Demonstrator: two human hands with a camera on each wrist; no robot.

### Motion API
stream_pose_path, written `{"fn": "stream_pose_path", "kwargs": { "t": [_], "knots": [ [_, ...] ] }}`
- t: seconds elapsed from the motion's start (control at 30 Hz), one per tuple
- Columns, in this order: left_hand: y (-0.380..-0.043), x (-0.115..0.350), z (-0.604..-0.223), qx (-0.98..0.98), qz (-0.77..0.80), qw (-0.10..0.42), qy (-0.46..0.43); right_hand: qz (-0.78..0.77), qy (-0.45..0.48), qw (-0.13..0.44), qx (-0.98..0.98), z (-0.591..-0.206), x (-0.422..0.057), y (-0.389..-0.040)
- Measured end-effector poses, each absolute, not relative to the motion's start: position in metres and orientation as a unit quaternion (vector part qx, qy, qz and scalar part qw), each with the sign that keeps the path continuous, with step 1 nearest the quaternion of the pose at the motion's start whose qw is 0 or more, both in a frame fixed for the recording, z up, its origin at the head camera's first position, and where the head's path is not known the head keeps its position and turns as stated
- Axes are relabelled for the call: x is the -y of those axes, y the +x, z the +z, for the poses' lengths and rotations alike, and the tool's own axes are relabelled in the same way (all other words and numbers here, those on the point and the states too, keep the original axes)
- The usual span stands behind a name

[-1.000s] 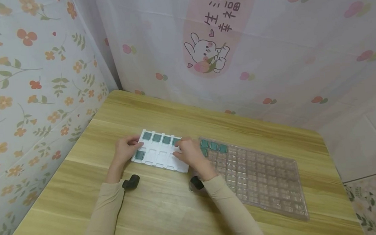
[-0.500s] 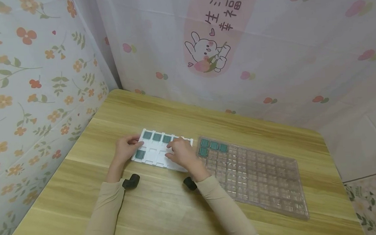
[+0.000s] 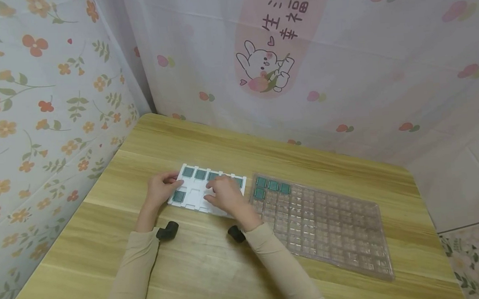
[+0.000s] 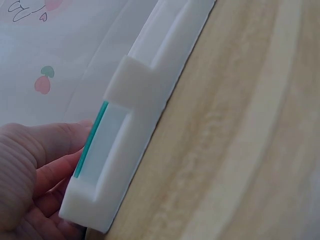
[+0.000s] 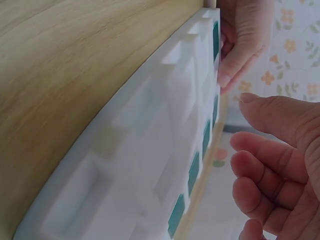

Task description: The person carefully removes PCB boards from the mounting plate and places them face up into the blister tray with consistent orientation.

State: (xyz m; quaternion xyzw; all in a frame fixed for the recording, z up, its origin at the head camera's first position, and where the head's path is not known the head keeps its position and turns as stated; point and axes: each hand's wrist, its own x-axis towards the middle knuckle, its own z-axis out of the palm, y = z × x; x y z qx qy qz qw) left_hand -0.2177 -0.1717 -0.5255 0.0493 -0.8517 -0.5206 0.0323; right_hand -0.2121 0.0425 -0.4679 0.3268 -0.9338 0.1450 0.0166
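A white plastic tray point(image 3: 192, 199) lies on the table, with several square green circuit chips point(image 3: 200, 174) along its far row and another green chip point(image 3: 179, 196) at its near left. My left hand point(image 3: 161, 190) grips the tray's left edge between thumb and fingers. In the left wrist view, a chip's thin green edge point(image 4: 91, 140) shows beside those fingers. My right hand point(image 3: 225, 194) hovers over the middle of the tray and hides part of it. The right wrist view shows its thumb and fingers loosely bent and apart, holding nothing.
Right of the white tray lies a large clear compartment tray point(image 3: 322, 222), with several green chips point(image 3: 273, 185) in its far left corner. Black wrist-camera mounts point(image 3: 167, 231) sit by both wrists. A printed curtain point(image 3: 341, 70) hangs behind the wooden table point(image 3: 205, 266).
My right hand has drifted left across the white tray, from its right end to its middle, uncovering a chip at the far right. My left hand stays on the tray's left edge.
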Motion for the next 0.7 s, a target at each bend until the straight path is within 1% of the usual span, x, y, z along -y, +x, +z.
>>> {"fn": "stream_pose_path", "kwargs": {
  "t": [0.43,0.6,0.7],
  "knots": [
    [-0.217,0.171,-0.524,0.850,-0.523,0.040,0.046,0.138,0.333,0.012,0.933,-0.466,-0.022,-0.210],
    [-0.217,0.172,-0.524,0.846,-0.530,0.041,0.044,0.133,0.340,0.029,0.930,-0.467,-0.015,-0.209],
    [-0.218,0.173,-0.525,0.845,-0.531,0.040,0.044,0.130,0.339,0.027,0.931,-0.468,-0.011,-0.209]
  ]
}}
